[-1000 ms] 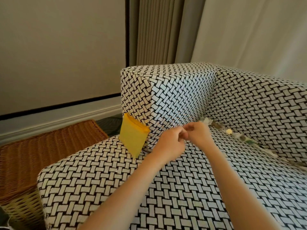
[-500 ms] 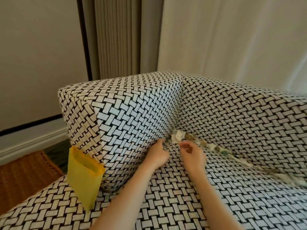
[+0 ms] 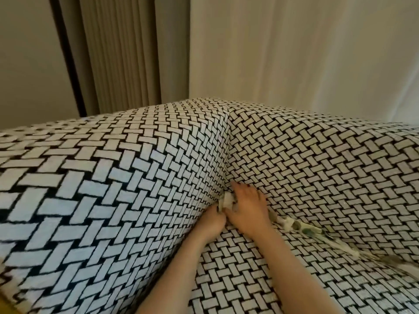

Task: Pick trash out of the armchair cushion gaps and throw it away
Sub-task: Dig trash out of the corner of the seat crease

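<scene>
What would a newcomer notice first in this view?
The bold black-and-white woven armchair fills the view. The left hand and right hand meet at a crumpled white scrap in the back corner gap. More trash lines the gap under the backrest, running right.

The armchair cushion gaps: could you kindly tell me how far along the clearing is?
Done: nothing I can confirm from this view. In hand: the left hand pinches a white scrap at the corner gap, with the right hand spread beside it. Left: a row of scraps lies along the back gap of the armchair.
</scene>
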Action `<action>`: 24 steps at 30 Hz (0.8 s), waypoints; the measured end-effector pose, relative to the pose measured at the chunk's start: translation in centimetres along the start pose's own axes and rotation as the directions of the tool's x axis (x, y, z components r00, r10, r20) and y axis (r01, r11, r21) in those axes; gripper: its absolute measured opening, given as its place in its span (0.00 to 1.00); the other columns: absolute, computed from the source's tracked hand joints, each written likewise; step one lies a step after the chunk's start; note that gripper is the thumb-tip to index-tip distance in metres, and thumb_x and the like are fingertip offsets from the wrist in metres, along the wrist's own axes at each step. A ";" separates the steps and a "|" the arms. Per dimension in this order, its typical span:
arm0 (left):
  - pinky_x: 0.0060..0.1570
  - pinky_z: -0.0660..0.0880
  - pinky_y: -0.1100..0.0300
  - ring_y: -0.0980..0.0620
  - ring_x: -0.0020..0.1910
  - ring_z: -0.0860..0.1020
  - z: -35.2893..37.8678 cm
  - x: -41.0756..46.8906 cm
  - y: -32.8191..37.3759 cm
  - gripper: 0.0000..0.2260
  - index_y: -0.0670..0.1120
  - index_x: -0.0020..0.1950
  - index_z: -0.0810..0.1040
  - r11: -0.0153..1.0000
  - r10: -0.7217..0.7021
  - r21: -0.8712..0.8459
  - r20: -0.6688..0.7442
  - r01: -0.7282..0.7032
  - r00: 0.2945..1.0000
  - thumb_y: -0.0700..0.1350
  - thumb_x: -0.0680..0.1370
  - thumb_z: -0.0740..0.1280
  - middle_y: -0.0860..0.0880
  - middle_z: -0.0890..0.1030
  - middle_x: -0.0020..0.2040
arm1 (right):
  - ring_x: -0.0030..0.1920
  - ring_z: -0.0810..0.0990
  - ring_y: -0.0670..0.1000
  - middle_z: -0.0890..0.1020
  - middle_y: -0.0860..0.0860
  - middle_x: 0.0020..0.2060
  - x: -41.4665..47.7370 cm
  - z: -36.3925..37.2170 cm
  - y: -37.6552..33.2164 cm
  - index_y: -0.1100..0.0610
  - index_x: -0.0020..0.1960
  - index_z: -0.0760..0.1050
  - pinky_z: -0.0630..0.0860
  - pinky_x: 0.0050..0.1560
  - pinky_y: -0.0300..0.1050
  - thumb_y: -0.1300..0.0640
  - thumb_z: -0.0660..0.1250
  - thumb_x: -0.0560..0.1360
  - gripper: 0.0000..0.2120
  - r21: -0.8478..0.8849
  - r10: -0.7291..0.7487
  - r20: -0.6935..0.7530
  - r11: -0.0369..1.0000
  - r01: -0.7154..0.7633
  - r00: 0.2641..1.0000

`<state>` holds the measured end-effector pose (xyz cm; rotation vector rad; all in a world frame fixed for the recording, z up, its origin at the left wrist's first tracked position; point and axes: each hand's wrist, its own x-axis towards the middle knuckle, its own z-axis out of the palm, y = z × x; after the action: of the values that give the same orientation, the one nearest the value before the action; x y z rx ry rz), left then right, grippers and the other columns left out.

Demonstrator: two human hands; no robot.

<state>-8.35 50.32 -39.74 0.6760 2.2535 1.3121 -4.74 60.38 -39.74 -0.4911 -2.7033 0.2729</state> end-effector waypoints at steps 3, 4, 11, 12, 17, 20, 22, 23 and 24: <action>0.54 0.68 0.61 0.51 0.55 0.73 0.1 1.4 -0.2 0.14 0.45 0.62 0.74 0.998 -0.049 -0.036 0.009 0.050 0.999 0.46 0.80 0.54 0.47 0.76 0.60 | 0.66 0.67 0.54 0.70 0.53 0.67 0.6 0.7 -0.4 0.53 0.73 0.58 0.62 0.66 0.50 0.52 0.59 0.75 0.27 -0.005 -0.025 0.083 1.000 0.025 0.996; 0.57 0.69 0.59 0.50 0.57 0.74 0.1 1.7 -0.4 0.15 0.44 0.62 0.74 0.996 -0.075 -0.053 0.019 0.076 0.997 0.46 0.80 0.55 0.46 0.76 0.61 | 0.64 0.70 0.55 0.73 0.55 0.64 0.6 0.8 -0.5 0.54 0.70 0.62 0.65 0.63 0.49 0.54 0.59 0.75 0.24 0.015 -0.010 0.102 1.000 0.009 0.995; 0.52 0.64 0.65 0.56 0.52 0.70 0.3 1.6 -0.5 0.14 0.46 0.65 0.72 0.981 0.043 -0.188 -0.039 -0.050 0.998 0.42 0.81 0.58 0.50 0.76 0.57 | 0.54 0.76 0.50 0.79 0.52 0.55 0.5 0.7 0.6 0.56 0.65 0.70 0.72 0.55 0.41 0.57 0.66 0.74 0.20 0.413 0.085 0.118 0.902 -0.127 0.989; 0.52 0.64 0.65 0.56 0.53 0.71 0.4 1.6 -0.6 0.15 0.46 0.66 0.71 0.982 0.063 -0.178 -0.043 -0.070 0.997 0.42 0.80 0.57 0.48 0.76 0.59 | 0.52 0.75 0.48 0.79 0.52 0.54 0.4 0.6 0.8 0.56 0.64 0.71 0.70 0.52 0.39 0.59 0.67 0.73 0.19 0.456 0.085 0.099 0.882 -0.121 0.991; 0.55 0.65 0.64 0.56 0.56 0.70 0.3 1.7 -0.9 0.16 0.46 0.69 0.68 0.991 0.113 -0.070 0.000 -0.113 0.994 0.41 0.81 0.56 0.50 0.74 0.60 | 0.47 0.73 0.46 0.76 0.49 0.46 -0.2 0.2 1.0 0.57 0.60 0.72 0.68 0.41 0.34 0.67 0.67 0.71 0.18 0.540 0.064 -0.007 0.840 -0.050 0.998; 0.63 0.64 0.60 0.51 0.66 0.68 0.2 1.6 -1.1 0.21 0.47 0.73 0.62 0.995 0.076 -0.066 0.016 -0.075 0.997 0.40 0.80 0.56 0.48 0.69 0.70 | 0.46 0.75 0.47 0.76 0.47 0.45 -0.4 -0.2 1.5 0.54 0.57 0.72 0.73 0.44 0.36 0.68 0.67 0.71 0.17 0.610 0.130 -0.092 0.791 -0.047 0.987; 0.62 0.64 0.60 0.49 0.66 0.68 0.2 1.5 -1.0 0.21 0.46 0.73 0.61 0.998 0.051 -0.036 0.008 -0.051 0.999 0.41 0.80 0.56 0.45 0.69 0.70 | 0.44 0.75 0.46 0.75 0.45 0.44 -0.5 -1.0 1.8 0.53 0.55 0.72 0.75 0.44 0.38 0.69 0.67 0.70 0.17 0.679 0.202 -0.151 0.732 -0.047 0.968; 0.62 0.64 0.59 0.48 0.66 0.68 0.1 1.6 -0.7 0.20 0.46 0.73 0.62 0.999 0.039 -0.018 0.006 -0.039 0.999 0.40 0.80 0.56 0.45 0.68 0.70 | 0.43 0.75 0.43 0.75 0.43 0.43 -0.6 -1.6 2.0 0.52 0.54 0.71 0.75 0.42 0.35 0.69 0.67 0.71 0.17 0.716 0.231 -0.170 0.697 -0.041 0.958; 0.63 0.63 0.59 0.48 0.67 0.67 -0.1 1.7 -0.5 0.21 0.46 0.73 0.61 1.000 0.014 -0.010 0.013 -0.014 1.000 0.40 0.80 0.56 0.45 0.67 0.71 | 0.42 0.75 0.42 0.75 0.42 0.43 -0.7 -2.1 1.9 0.51 0.54 0.71 0.73 0.39 0.33 0.69 0.67 0.71 0.18 0.748 0.255 -0.179 0.663 -0.037 0.950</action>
<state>-9.80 51.04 -40.32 0.6955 2.2349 1.3207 -2.71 62.13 -38.59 -0.4433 -2.0288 1.2007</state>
